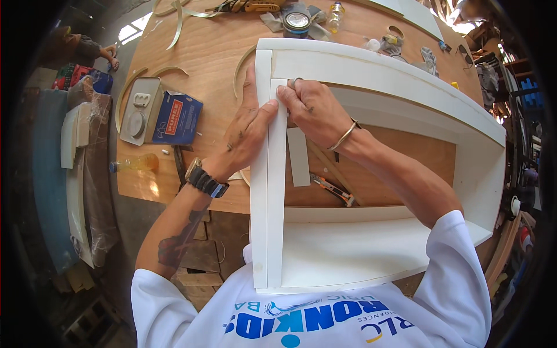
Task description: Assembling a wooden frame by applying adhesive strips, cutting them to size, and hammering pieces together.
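A white box-like cabinet frame (377,65) lies in front of me, its near end against my shirt. Along its left side runs a narrow white strip (277,197), with a thin seam beside the outer board. My left hand (242,134) lies along the outer left side, forefinger stretched out and thumb against the front edge; its other fingers are partly hidden. At the strip's far end my right hand (315,109) is closed, the thumb pressing on the strip and the fingers curled at its inner edge. Through the opening show a utility knife (333,189) and a loose white piece (299,156).
The frame rests on a wooden worktable (217,64). Left of it stand a blue tin (180,119) and a bottle of yellowish liquid (138,163). Curled edging strips (177,29), a round can (296,23) and sunglasses (465,57) lie farther off. Wrapped boards (96,168) stand at left.
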A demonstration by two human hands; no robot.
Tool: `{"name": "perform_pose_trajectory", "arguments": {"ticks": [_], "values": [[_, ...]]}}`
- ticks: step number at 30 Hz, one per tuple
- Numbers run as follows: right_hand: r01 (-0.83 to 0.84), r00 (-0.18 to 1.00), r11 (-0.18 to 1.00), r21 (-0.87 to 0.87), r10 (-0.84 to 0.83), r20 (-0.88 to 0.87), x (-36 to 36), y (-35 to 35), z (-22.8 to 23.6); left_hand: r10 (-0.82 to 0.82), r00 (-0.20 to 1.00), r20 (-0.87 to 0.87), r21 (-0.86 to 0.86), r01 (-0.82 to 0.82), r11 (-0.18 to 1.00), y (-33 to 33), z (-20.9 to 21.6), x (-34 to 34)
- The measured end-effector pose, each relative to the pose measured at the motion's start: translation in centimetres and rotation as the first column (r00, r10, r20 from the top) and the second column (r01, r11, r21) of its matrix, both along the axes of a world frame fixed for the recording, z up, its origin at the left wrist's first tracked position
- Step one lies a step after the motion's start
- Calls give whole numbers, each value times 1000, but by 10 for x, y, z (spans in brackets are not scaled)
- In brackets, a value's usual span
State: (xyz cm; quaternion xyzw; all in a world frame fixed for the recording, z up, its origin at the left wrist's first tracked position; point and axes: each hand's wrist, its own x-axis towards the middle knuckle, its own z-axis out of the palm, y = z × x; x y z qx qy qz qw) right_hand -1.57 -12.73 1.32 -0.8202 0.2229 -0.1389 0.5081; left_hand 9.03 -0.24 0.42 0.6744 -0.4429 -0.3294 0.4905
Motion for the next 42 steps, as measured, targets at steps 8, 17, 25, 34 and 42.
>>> {"name": "perform_pose_trajectory", "arguments": {"ticks": [8,17,25,34,42], "values": [[-27,998,994,-108,20,-68,1,-2,6,-21,1000,-18,-29,20,999,-1,4,1],[-124,976,970,211,158,-153,-11,-6,10,-32,998,46,12,32,999,13,1,-2],[-132,986,986,-98,121,-111,-10,4,9,-13,999,39,38,11,999,16,8,-10],[-133,984,987,-91,120,-132,-9,2,7,-33,967,252,-21,40,999,15,-2,-11],[-118,985,989,-87,106,-135,-11,4,5,-38,996,86,59,33,998,15,7,-11]]}}
